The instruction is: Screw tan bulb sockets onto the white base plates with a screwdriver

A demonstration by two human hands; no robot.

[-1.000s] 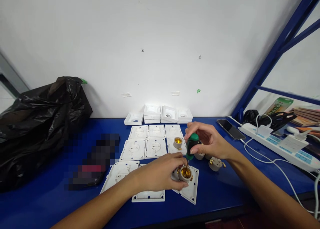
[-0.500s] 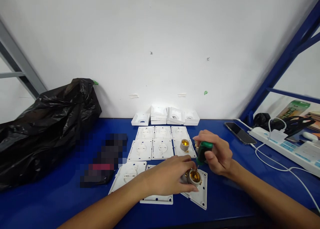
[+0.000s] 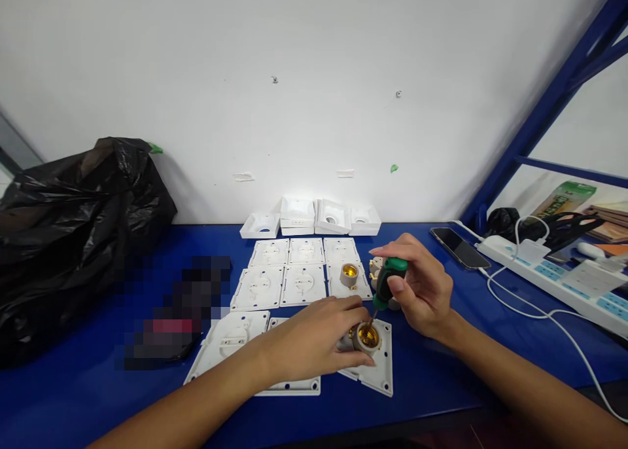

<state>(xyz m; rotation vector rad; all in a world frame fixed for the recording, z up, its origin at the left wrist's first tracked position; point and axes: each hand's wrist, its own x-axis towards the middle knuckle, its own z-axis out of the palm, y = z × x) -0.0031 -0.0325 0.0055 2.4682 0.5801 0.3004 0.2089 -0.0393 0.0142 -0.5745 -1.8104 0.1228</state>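
Note:
My right hand [image 3: 422, 288] grips a green and black screwdriver [image 3: 390, 283], tilted with its tip down inside a lamp socket [image 3: 369, 339]. That socket has a brass-coloured inside and sits on a white square plate [image 3: 383, 370]. My left hand [image 3: 324, 336] holds the socket from the left, its fingers and thumb around it. Behind, a second lamp socket [image 3: 349, 275] stands on another white plate [image 3: 363, 290]. More sockets [image 3: 375, 269] lie partly hidden behind my right hand.
Rows of white plates [image 3: 303, 284] cover the middle of the blue table [image 3: 432, 396]. White box covers [image 3: 297, 212] stand by the wall. A black plastic bag [image 3: 83, 239] lies left; a phone [image 3: 460, 247] and a power strip [image 3: 554, 272] with white cables lie right.
The whole view has shifted, so things appear further left and slightly higher. The screwdriver leans more, with its tip still in the socket. Both hands keep their holds.

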